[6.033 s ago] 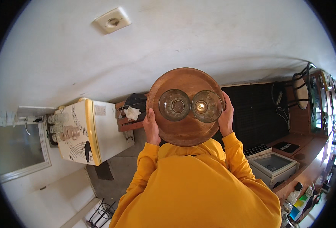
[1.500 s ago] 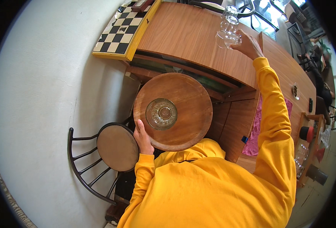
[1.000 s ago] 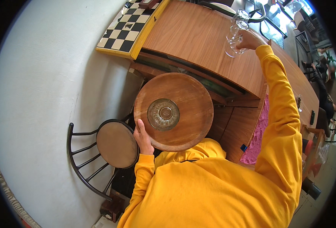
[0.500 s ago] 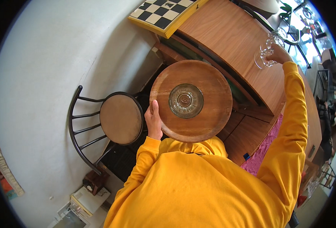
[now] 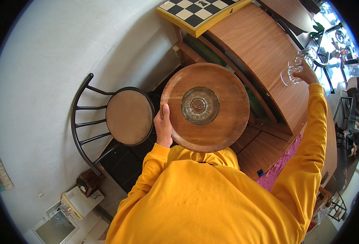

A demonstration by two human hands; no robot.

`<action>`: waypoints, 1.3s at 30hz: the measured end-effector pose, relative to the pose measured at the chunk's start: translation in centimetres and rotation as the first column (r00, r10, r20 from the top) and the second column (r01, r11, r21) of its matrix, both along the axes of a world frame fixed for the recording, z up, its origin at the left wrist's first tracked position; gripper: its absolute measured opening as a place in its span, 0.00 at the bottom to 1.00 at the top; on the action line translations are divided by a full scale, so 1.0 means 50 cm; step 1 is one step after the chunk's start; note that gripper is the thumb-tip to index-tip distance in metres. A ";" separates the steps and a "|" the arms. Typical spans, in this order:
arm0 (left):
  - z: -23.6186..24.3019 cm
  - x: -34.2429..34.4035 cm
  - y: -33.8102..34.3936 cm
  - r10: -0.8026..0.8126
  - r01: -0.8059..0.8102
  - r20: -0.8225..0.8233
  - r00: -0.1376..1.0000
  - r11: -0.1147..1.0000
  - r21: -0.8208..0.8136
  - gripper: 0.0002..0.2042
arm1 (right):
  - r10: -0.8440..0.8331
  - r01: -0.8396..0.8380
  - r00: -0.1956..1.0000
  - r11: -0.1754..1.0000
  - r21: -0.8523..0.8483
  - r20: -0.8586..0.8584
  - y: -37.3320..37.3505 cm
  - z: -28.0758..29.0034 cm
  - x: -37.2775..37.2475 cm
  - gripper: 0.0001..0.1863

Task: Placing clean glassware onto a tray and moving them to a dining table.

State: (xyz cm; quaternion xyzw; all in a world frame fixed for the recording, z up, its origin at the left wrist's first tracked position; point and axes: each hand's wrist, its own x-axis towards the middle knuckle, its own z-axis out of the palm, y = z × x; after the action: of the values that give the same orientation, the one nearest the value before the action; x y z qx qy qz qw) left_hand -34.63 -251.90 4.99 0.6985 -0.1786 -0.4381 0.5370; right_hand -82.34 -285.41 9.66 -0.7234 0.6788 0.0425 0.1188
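My left hand [image 5: 164,127] grips the left rim of a round wooden tray [image 5: 226,126], held level in front of my yellow sweatshirt. A clear glass [image 5: 199,116] sits near the middle of the tray. At the far right, my right arm is stretched over the wooden counter, and my right hand [image 5: 306,74] has its fingers wrapped round a clear glass [image 5: 292,76] there. More clear glasses [image 5: 305,56] stand just beyond that hand, partly overlapping it in view.
A black chair with a tan seat [image 5: 129,117] is left of the tray, by the white wall [image 5: 57,73]. A yellow-edged chessboard [image 5: 199,12] lies atop the counter [image 5: 248,40]. Pink cloth [image 5: 285,159] is under my right arm. A person in dark clothes is at the far right.
Six seconds ago both hands held the tray with two glasses; now one glass is on it and my right hand is at the counter glasses. My view has turned; counter and glasses appear further right.
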 end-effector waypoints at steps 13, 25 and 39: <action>-0.015 0.029 0.027 0.039 -0.039 -0.008 0.999 0.999 -0.014 0.27 | 0.138 0.020 0.910 0.928 -0.372 0.392 0.204 0.114 0.199 0.35; -0.017 0.023 0.024 0.030 -0.029 0.016 0.999 0.997 -0.074 0.29 | 0.362 -0.531 0.452 0.844 -0.080 0.816 0.471 -0.034 0.570 0.46; -0.011 0.042 0.026 0.126 -0.134 -0.078 0.989 0.985 -0.110 0.27 | 0.329 -0.470 0.379 0.874 -0.127 0.865 0.448 -0.029 0.570 0.42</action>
State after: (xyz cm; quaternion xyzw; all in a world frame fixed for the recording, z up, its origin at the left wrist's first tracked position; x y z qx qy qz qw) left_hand -32.54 -250.60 4.41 0.6605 -0.1383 -0.4156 0.6098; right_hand -53.85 -263.00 8.20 -0.7754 0.3243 -0.2522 0.4796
